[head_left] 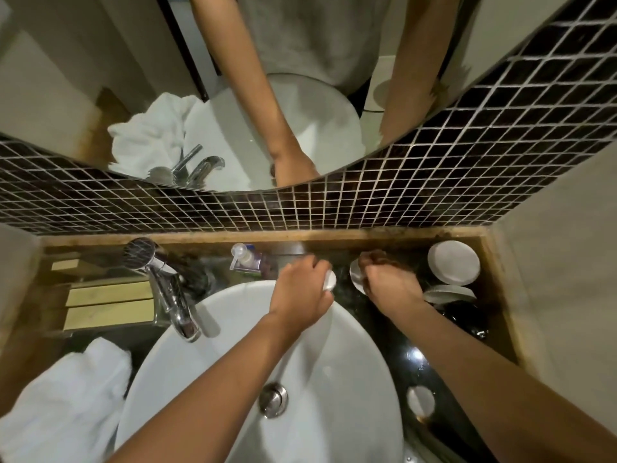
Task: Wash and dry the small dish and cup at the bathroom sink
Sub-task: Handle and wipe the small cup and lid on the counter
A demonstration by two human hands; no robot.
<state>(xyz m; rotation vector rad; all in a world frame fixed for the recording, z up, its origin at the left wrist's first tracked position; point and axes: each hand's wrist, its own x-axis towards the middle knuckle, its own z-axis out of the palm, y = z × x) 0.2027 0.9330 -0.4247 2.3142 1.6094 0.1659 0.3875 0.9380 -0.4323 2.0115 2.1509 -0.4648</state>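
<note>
Left hand (302,284) grips cup (330,281) — right hand (389,282) on small dish (358,275).

I see my left hand (302,289) closed around a small white cup (330,281) past the sink (334,355) rim, my right hand (387,282) gripping a small dish (356,274) over the dark table (414,359), white towel (63,406) left.

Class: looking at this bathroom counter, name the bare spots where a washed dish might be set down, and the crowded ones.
Free: the dark counter right of the basin, between the stacked dishes and the small round lid. Crowded: the back strip around the soap bottle, both hands, and the left side with faucet, boxes and towel.
</note>
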